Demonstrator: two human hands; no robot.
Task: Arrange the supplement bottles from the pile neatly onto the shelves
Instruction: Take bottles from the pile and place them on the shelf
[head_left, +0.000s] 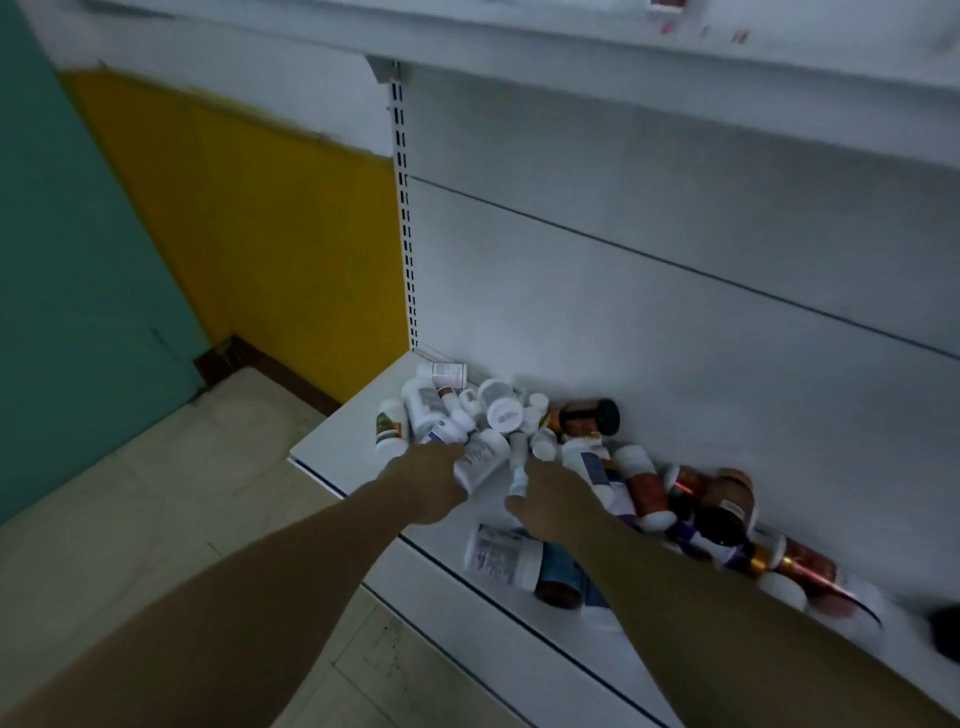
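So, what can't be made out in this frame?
- Head view: fingers of the left hand and right hand are hidden behind the hands' backs, so grips are unclear.
- Bottle pile labels: blurred, unreadable.
- Dark object: cut off by the right edge.
- Red-marked item on the upper shelf: cut off by the top edge.

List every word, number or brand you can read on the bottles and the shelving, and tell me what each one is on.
No text is readable anywhere; the frame is blurred.
Purple-labelled white bottle: print blurred.
Upturned white bottle: sticker too small to read.
Amber bottle: label blurred.
Red tags on the upper shelf: blurred.
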